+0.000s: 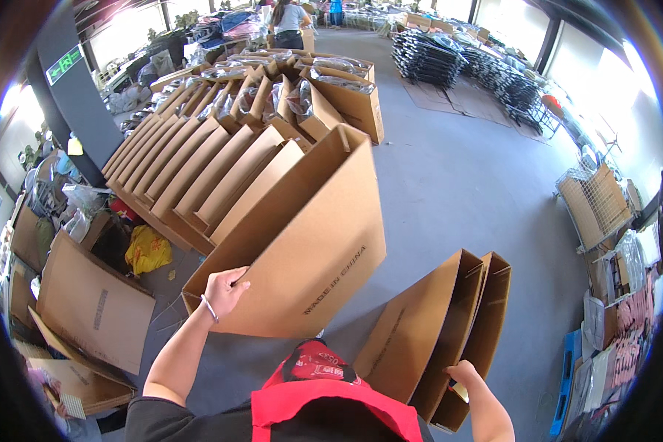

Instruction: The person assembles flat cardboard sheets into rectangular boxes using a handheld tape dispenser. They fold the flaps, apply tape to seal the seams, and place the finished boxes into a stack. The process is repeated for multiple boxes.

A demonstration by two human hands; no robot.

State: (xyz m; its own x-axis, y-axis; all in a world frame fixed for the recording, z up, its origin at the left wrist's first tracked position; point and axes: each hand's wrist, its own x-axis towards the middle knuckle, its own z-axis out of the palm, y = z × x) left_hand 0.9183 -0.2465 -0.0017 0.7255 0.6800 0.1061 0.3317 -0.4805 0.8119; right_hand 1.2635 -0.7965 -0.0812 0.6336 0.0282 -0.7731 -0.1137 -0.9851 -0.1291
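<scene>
large open carton [309,243], brown, printed on one long side, directly before the wearer; left grip [225,289] clasped over its near upper corner, bracelet [211,309] at the wrist; pair of narrow open cartons [401,331], side by side on the grey floor [449,184], to the wearer's right; right grip [464,373] curled around their near end, exact wall pinched cannot be told; long row of filled cartons [206,158], just beyond the large one; yellow bag [149,249], left of the row.

Bright windows [512,29] flank the blue-grey floor [449,177], and a dark pillar [88,121] bears a green sign [65,65].
</scene>
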